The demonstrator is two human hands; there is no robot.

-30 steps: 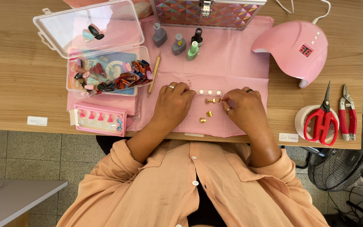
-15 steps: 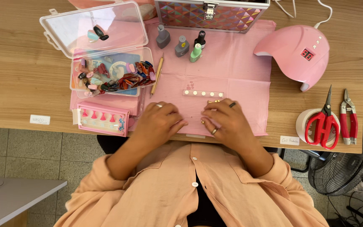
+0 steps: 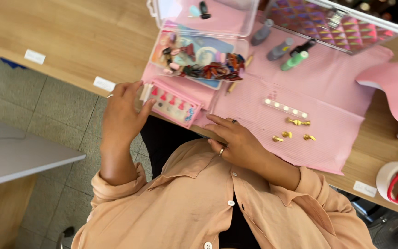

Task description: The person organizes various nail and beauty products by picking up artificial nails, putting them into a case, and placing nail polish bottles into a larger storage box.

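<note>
1. Left hand (image 3: pixel 121 115): fingers grip the end of the pink nail-tip box (image 3: pixel 173 104) at the table edge (image 3: pixel 70 76);
2. Right hand (image 3: pixel 236 140): open, flat on the pink mat (image 3: pixel 337 92); gold pieces (image 3: pixel 287 135) lie nearby.

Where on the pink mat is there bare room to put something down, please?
Bare mat lies between the polish bottles, the white nail strip and the pink lamp. It is crowded around the gold pieces, the clear box and the pink tray at the left hand.
</note>
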